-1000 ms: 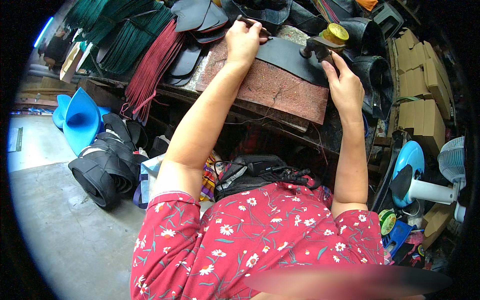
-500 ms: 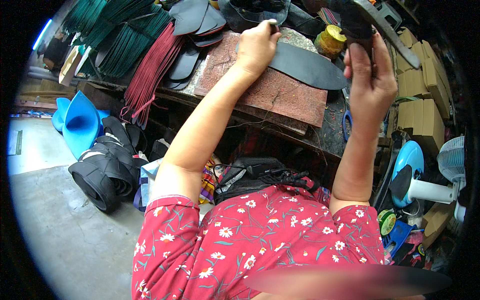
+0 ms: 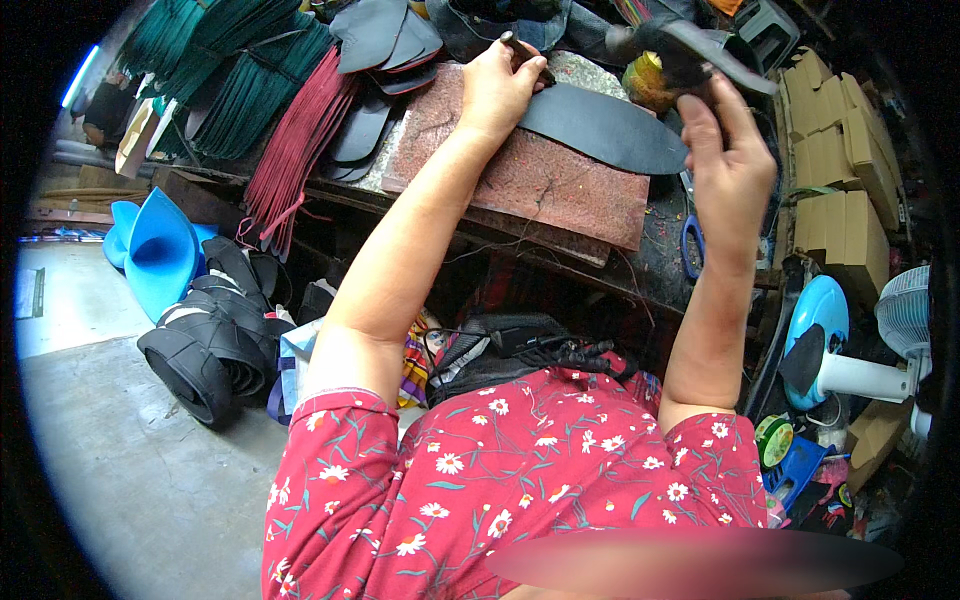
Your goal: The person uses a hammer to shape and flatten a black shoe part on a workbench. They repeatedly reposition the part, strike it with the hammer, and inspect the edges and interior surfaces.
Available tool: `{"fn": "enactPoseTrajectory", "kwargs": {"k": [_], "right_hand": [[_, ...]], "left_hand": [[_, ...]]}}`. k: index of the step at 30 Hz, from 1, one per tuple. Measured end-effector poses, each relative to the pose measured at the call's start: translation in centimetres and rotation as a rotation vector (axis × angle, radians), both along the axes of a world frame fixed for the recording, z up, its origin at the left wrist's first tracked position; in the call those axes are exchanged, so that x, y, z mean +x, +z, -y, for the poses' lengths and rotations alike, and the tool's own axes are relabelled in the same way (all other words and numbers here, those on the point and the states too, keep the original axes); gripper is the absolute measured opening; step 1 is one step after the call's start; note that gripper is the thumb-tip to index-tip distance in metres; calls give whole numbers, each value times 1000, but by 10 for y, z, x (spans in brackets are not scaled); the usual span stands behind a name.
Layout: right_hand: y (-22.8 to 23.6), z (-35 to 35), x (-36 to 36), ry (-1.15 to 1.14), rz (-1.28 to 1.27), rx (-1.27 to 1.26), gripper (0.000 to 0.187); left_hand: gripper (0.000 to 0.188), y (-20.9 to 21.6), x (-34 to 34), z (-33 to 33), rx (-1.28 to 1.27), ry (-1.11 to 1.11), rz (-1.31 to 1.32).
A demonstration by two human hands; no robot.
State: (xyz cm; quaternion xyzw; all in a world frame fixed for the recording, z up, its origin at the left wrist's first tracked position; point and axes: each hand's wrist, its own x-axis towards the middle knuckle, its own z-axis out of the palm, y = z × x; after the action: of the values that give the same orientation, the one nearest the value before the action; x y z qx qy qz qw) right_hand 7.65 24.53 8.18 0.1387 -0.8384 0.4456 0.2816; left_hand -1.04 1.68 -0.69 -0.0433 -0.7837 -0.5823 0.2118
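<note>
A dark sole-shaped sheet (image 3: 605,130) lies on a reddish stone-like slab (image 3: 560,195) on the workbench. My left hand (image 3: 495,95), resting at the sheet's left end, is closed round a short metal punch (image 3: 511,40) whose top end pokes out above the fingers. Where the punch's tip rests is hidden by the hand. To the right, my right hand (image 3: 728,160) is raised and grips a dark, motion-blurred tool with a long grey bar (image 3: 722,58) across its top; its exact kind cannot be made out.
Yellow-topped jar (image 3: 650,75) stands behind the slab, blue-handled scissors (image 3: 692,248) to its right. Bundles of green (image 3: 250,110) and red strips (image 3: 300,150) and dark sole pieces (image 3: 372,35) lie left. Cardboard boxes (image 3: 840,235) and a fan (image 3: 900,320) are at right.
My right hand has come down and a little left, and the long-barred tool is lower and tilted differently. My left hand has shifted slightly left, still round the punch.
</note>
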Motion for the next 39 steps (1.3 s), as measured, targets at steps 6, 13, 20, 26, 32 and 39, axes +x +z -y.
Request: {"fn": "enactPoseTrajectory", "kwargs": {"k": [6,13,20,26,32,39], "right_hand": [[-8,20,-3,14,-176,127,32],[-8,0,0,-63,34,72,41],[-3,11,-2,18,-248,-33,34],[-22,0,-10,-139,94,127,41],[5,-6,2,107,-130,-174,32],[-19,6,-7,-156,92,215,39]], "left_hand": [[15,12,7,-18,-619,64,-329],[12,-3,-7,-8,386,-63,53],[17,4,3,-20,-392,84,-312],[12,-1,1,-24,-65,82,-185],[15,-1,-4,-19,-34,-60,-23],[15,-1,0,-34,-486,103,-338]]}}
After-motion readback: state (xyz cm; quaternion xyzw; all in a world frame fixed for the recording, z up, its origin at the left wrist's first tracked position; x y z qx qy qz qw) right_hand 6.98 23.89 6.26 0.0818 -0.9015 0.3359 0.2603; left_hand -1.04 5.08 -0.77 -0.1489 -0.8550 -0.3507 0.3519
